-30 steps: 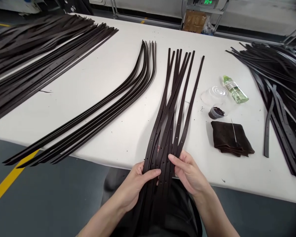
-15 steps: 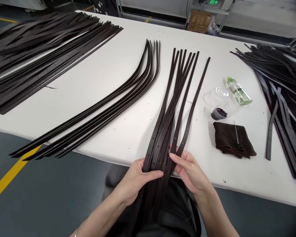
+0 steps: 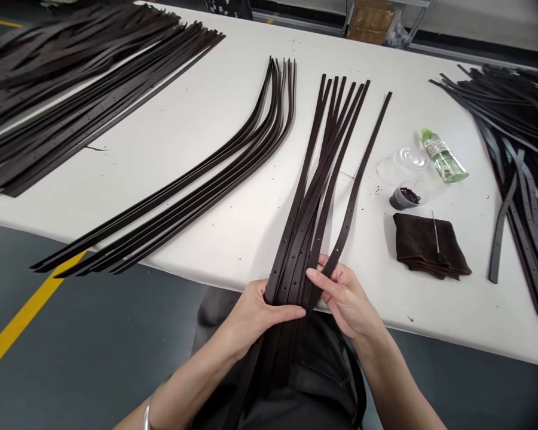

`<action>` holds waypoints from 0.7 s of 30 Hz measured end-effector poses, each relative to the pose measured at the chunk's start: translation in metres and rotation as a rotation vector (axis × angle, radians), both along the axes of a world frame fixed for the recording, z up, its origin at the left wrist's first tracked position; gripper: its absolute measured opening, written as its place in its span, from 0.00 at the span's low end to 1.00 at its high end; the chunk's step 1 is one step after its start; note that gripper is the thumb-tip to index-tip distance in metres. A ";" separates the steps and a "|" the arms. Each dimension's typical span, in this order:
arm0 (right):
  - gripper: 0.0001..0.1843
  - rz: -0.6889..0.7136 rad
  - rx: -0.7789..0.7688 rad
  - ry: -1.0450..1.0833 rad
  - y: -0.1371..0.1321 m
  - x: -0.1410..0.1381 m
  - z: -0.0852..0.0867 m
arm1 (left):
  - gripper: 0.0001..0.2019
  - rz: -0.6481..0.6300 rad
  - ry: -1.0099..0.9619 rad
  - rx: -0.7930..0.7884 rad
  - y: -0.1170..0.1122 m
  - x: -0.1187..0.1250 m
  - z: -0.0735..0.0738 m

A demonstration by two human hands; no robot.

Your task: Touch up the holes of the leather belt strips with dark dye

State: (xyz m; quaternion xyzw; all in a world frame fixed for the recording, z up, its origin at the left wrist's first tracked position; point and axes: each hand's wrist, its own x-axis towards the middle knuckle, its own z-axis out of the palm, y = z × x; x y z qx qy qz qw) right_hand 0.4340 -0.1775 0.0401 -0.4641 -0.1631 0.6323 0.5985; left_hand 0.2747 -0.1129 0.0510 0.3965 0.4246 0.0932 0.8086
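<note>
Several dark brown leather straps [image 3: 298, 230] with punched holes run from my lap over the table's front edge, their far ends fanned on the white top. My left hand [image 3: 262, 310] is wrapped round the bundle, its thumb lying across the front. On the right side of the bundle, my right hand [image 3: 341, 292] pinches the outermost strap [image 3: 357, 185] between thumb and fingers. That strap stands apart from the others at its far end. The fingers behind the straps are partly hidden. To the left lies a curved row of more straps [image 3: 215, 191], overhanging the front edge.
A large pile of straps [image 3: 72, 89] covers the table's left end, another pile [image 3: 520, 149] the right. Near my right hand lie a folded dark cloth [image 3: 430, 248] with a thin metal tool [image 3: 436, 233], a small cup [image 3: 403, 197], a clear lid [image 3: 407, 161] and a green bottle [image 3: 446, 158].
The view has shifted slightly, so the table appears higher. The outermost strap has spread a little farther from the bundle. Both hands keep their hold.
</note>
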 end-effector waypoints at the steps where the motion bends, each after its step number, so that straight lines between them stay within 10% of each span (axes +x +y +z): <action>1: 0.21 0.004 -0.011 0.004 -0.001 0.000 0.001 | 0.19 0.006 0.007 0.017 0.000 0.000 0.000; 10: 0.17 0.176 0.021 0.112 -0.007 0.012 0.010 | 0.21 -0.062 -0.048 0.061 0.007 -0.002 0.010; 21: 0.14 0.063 -0.039 0.186 -0.004 0.014 0.009 | 0.12 -0.124 -0.004 0.072 0.001 -0.006 0.006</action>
